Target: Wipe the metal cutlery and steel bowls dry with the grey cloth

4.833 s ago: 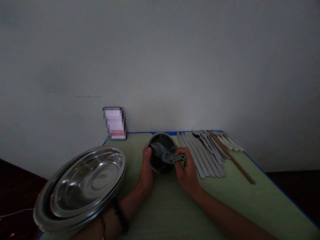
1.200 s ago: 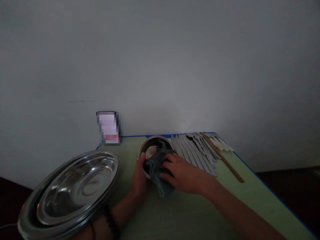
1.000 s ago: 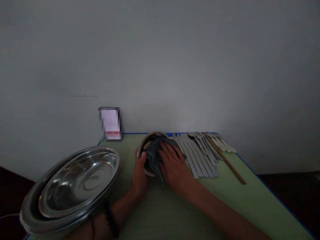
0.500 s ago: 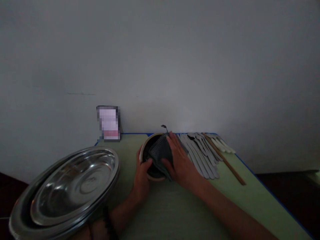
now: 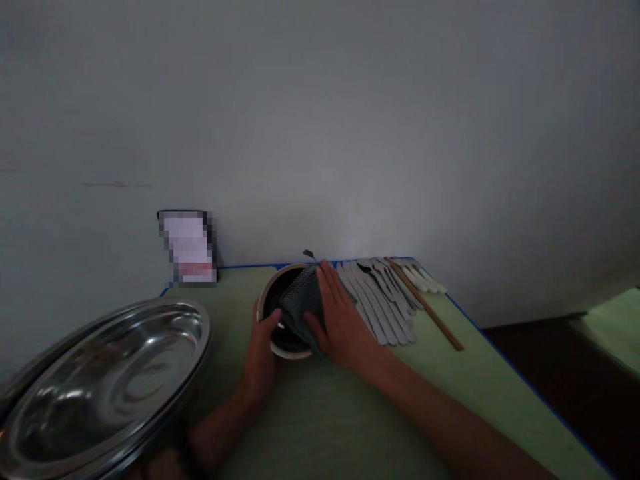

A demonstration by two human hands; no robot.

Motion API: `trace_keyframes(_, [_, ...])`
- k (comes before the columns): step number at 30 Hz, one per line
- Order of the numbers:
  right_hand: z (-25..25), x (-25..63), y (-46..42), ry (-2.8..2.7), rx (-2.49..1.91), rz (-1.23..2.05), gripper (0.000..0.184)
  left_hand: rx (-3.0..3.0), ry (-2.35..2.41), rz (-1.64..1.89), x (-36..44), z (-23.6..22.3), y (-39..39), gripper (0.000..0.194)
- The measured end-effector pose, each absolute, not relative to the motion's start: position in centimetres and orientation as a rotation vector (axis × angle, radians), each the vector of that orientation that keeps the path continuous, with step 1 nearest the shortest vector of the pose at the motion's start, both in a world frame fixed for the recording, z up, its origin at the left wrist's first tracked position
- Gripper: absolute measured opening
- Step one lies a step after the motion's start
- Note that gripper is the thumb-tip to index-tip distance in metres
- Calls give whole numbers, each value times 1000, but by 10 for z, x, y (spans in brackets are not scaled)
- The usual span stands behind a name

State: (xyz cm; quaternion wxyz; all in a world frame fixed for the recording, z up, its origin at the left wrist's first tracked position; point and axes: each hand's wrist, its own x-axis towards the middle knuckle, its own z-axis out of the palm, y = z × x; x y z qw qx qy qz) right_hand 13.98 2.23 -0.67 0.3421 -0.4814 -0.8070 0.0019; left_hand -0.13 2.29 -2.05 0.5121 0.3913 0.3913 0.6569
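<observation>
A round bowl (image 5: pixel 290 355) with a dark inside and a pale rim is held tilted over the table. My left hand (image 5: pixel 261 347) grips its left side, with the thumb over the rim and the fingers behind. A dark grey cloth (image 5: pixel 303 300) with a patterned border and a hanging loop covers the bowl's right part. My right hand (image 5: pixel 343 327) holds this cloth against the bowl's right side, its fingers long across the outside and the thumb on the inner side. The cloth hides part of the bowl's inside and right rim.
Stacked steel basins (image 5: pixel 115 380) stand at the left. A phone-like device (image 5: pixel 187 247), blurred out, leans on the wall. Right of the bowl lie several table knives (image 5: pixel 383 313), spoons and forks (image 5: pixel 393 280), chopsticks (image 5: pixel 430 310) and white-handled cutlery (image 5: pixel 425 277). The green table (image 5: pixel 320 420) has blue edges.
The view has turned a little to the right, so everything sits further left in the picture. Both hands keep their hold on the bowl and cloth.
</observation>
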Motion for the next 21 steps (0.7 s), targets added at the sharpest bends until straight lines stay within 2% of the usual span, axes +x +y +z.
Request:
trace_keyframes(5, [-8, 140, 25, -2044, -1255, 32, 74, 938, 854, 1508, -5, -19, 17, 63])
trace_keyframes(12, [-7, 143, 28, -1985, -1260, 94, 81, 997, 788, 1472, -7, -21, 10, 59])
trace_keyframes(18, [12, 156, 30, -1955, -1215, 96, 61, 1172, 690, 1444, -5, -19, 5, 52])
trace_keyframes(21, [21, 159, 28, -2011, -1179, 54, 58, 1111, 719, 1420, -4, -13, 3, 54])
